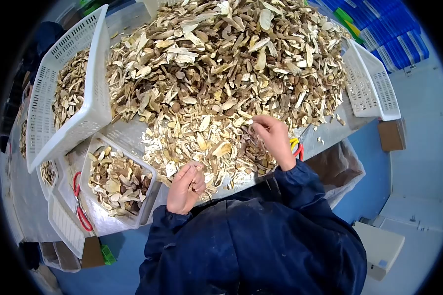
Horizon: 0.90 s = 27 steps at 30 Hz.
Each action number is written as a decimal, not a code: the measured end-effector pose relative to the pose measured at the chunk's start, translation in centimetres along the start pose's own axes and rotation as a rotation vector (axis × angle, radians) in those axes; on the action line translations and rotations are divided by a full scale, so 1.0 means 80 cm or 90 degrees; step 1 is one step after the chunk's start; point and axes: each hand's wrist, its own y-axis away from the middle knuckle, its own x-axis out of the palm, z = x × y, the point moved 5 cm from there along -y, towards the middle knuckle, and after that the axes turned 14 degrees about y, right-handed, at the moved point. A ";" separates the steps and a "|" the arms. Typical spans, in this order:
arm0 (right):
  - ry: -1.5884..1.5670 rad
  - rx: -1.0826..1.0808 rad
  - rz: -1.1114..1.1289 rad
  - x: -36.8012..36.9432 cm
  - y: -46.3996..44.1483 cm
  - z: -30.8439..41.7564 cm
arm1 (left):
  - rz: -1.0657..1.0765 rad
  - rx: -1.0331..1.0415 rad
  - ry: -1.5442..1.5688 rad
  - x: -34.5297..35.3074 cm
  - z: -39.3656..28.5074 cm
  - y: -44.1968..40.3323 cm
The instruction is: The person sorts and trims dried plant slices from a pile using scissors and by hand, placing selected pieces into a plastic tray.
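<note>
A large heap of dried mushroom slices (pixel 221 64), brown and cream, covers the metal table. Smaller, paler slices (pixel 182 137) lie spread along its near side. Over these, close to the table's front edge, my left hand (pixel 186 189) is closed, fingers curled in; whatever it may hold is hidden. Farther forward and to the right, my right hand (pixel 274 140) reaches to the foot of the heap. Its thumb and forefinger are pinched at a pale mushroom slice (pixel 244 116).
A tilted white crate (pixel 96 115) and a white bin of slices (pixel 150 206) stand left, by red-handled scissors (pixel 85 220). Red-and-yellow handles (pixel 298 147) lie beside my right wrist. Another white basket (pixel 374 88) is at right, above a lined bin (pixel 347 167). Blue crates (pixel 396 37) are stacked behind.
</note>
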 end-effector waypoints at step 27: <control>-0.152 -0.144 0.237 0.024 0.065 0.080 | -0.016 0.072 -0.102 0.025 0.039 -0.030</control>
